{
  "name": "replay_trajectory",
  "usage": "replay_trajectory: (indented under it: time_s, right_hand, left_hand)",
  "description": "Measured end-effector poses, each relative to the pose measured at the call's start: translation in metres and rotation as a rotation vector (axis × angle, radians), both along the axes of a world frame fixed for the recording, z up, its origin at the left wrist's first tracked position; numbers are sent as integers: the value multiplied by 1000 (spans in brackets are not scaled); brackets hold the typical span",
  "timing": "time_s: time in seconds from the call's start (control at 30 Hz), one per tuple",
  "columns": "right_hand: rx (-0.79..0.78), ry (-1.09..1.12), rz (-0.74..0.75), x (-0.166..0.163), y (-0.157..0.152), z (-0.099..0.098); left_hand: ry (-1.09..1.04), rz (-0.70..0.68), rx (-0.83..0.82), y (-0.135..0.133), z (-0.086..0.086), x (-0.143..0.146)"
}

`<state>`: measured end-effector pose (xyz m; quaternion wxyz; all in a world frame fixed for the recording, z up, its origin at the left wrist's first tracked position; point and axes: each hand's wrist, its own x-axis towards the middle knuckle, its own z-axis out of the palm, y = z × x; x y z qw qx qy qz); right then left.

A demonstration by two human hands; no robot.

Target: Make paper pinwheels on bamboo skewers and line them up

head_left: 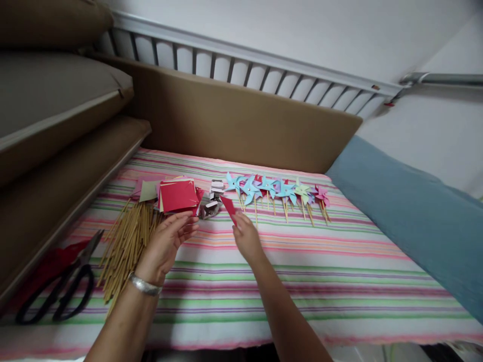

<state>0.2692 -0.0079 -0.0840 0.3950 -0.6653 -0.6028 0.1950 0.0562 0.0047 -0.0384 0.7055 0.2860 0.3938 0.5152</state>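
My right hand [246,234] pinches a piece of red paper [228,207], held up over the striped cloth and seen at a slant. My left hand [171,239] is open, palm turned inward, with a silver bangle on its wrist. Its fingertips are just in front of a stack of paper squares [178,196] with red on top; I cannot tell whether they touch it. Between the hands and farther back lie small clear packets [211,205], their contents too small to name. Several finished paper pinwheels [286,192] on sticks lie in a row to the right.
A heap of thin wooden sticks [130,236] lies left of my left forearm. Black-handled scissors [73,281] rest at the left, beside stacked cushioned boards [68,115]. Behind the striped cloth [302,286] stand a brown board [234,115] and a white railing; blue fabric [400,211] borders the right.
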Motion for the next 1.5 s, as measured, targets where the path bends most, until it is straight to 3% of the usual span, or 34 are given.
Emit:
replay_trajectory:
  time_s: [0.07,0.17,0.2,0.27,0.4,0.5,0.63,0.87,1.2,1.5]
  right_hand:
    - [43,259,-3,9,-5,19]
    - [30,969,33,17,-15,41]
    - [2,1121,45,18,-17,45]
    - [-52,1217,54,18,-20,49]
    - [-77,1197,49,12,-21,47]
    - [-75,1101,38,7,-20,41]
    - [-25,886,29,2,-20,33]
    - [204,529,-17,-10,-23,33]
    - [196,670,-69,-41,-28,19]
    - [144,452,25,-43,-30,21]
  left_hand:
    - [-3,30,-5,0,-2,3]
    - [-5,83,-24,1,-5,11]
    - [-13,80,-38,1,-6,13]
    - [-52,16,-90,0,-8,18]
    - [-255,-221,-186,-3,-4,29]
    - [-383,-266,-166,-6,3,36]
    - [-399,-188,-150,-10,10,41]
    - [-402,-133,-65,-8,7,38]
    - [-472,61,-75,-15,-4,57]
    - [-332,203,-195,-8,-10,52]
